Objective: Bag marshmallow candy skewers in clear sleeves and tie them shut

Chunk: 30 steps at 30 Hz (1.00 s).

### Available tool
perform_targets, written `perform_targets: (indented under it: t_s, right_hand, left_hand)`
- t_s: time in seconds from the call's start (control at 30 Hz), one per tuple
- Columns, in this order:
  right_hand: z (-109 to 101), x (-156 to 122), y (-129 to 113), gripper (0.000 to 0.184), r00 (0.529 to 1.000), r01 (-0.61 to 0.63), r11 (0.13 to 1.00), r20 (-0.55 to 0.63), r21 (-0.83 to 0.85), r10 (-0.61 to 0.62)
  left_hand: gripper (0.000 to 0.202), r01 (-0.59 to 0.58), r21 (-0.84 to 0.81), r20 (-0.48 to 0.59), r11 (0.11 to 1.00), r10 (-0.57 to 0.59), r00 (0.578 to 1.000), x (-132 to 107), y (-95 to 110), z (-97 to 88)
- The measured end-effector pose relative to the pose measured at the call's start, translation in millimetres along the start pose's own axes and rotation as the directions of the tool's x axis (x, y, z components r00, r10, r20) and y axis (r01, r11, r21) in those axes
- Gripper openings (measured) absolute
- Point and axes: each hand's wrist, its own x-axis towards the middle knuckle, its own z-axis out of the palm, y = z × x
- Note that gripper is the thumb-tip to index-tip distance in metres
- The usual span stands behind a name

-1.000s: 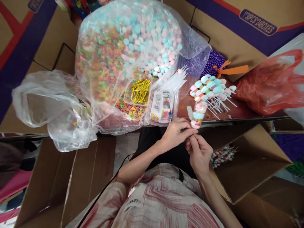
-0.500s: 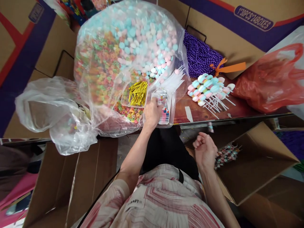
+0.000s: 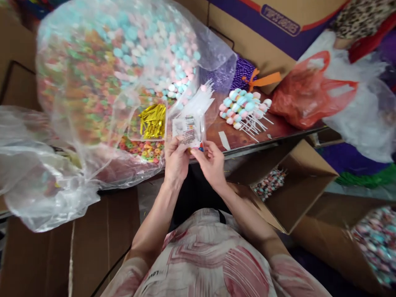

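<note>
While pinching the near edge of a printed wrapper (image 3: pixel 192 142) with the fingers of both the left hand (image 3: pixel 177 161) and the right hand (image 3: pixel 213 163), set close together, holds it over a clear tray (image 3: pixel 203 128). Has white sticks (image 3: pixel 198 101) just beyond both hands, gold ties (image 3: pixel 154 120) beyond and left of the left hand, skewered sweets (image 3: pixel 243 107) beyond and right of the right hand. Cannot tell one layer from several.
</note>
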Motion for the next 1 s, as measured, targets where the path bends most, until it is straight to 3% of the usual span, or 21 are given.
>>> perform_targets:
  t_s: [0.13, 0.2, 0.33, 0.5, 0.6, 0.8, 1.0]
  right_hand:
    - [-4.8, -1.5, -1.4, 0.031, 0.999, 0.031, 0.999, -0.034, 0.014, -0.031]
    - [-16.1, -2.8, -3.4, 0.035, 0.999, 0.048, 0.999, 0.019, 0.023, -0.049]
    - [-38.5, -7.0, -6.0, 0.034, 0.987, 0.090, 0.996, 0.131, 0.000, -0.089]
    - [-51.3, -18.2, -4.6, 0.043, 0.999, 0.053, 0.987, 0.000, 0.155, -0.054]
    - [-61.0, -25.8, -4.0, 0.050, 0.999, 0.003, 0.969, -0.047, 0.248, 0.009]
    - [-103.5, -35.9, 1.1, 0.061, 0.980, 0.054, 0.964, -0.200, 0.260, -0.001]
    - [-135.3, -35.5, 39.8, 0.057, 0.980, -0.014, 0.978, -0.189, 0.210, 0.054]
  left_hand:
    - [0.023, 0.070, -0.020, 0.036, 0.997, -0.069, 0.997, -16.1, -1.2, 3.7]
    - [0.029, 0.103, 0.030, 0.062, 0.994, -0.105, 0.993, -19.4, -1.5, 6.7]
    - [0.035, 0.061, 0.094, 0.072, 0.994, -0.068, 0.995, -24.2, -4.3, 14.9]
    - [0.044, 0.073, 0.116, 0.027, 0.991, -0.077, 0.997, -36.1, -18.1, 27.3]
    - [0.045, 0.048, 0.152, 0.077, 0.987, -0.060, 0.995, -48.4, -29.3, 37.8]
    - [0.039, 0.027, 0.302, 0.143, 0.953, -0.073, 0.987, -68.8, -46.7, 57.5]
    - [0.040, 0.004, 0.346, 0.103, 0.938, -0.042, 0.994, -65.7, -62.5, 64.7]
